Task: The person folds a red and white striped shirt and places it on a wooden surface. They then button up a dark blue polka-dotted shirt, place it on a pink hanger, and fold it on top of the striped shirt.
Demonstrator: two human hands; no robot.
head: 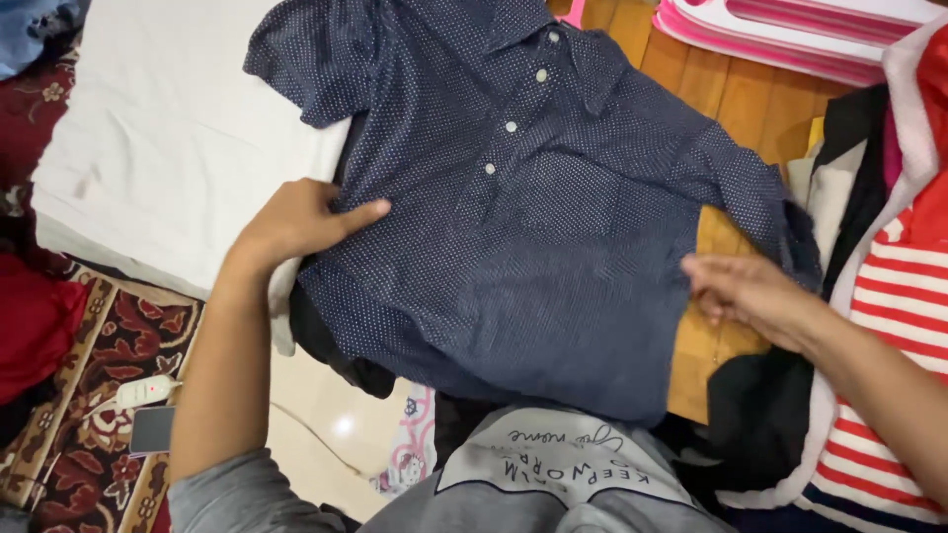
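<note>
A dark navy short-sleeved shirt (533,227) with small white dots and white buttons lies spread face up, partly on a white padded board (168,128) and partly on a wooden surface (750,99). My left hand (296,219) rests flat on the shirt's left edge, fingers together and pointing right. Over at the shirt's right side, my right hand (746,291) is blurred, fingers loosely apart, just below the right sleeve; I cannot tell whether it touches the fabric.
A red-and-white striped garment (894,326) and black clothing (755,415) lie at the right. Pink and white plastic hangers (790,30) sit at the top right. A patterned red rug (99,395), a white power adapter (146,391) and a phone (153,429) are at the lower left.
</note>
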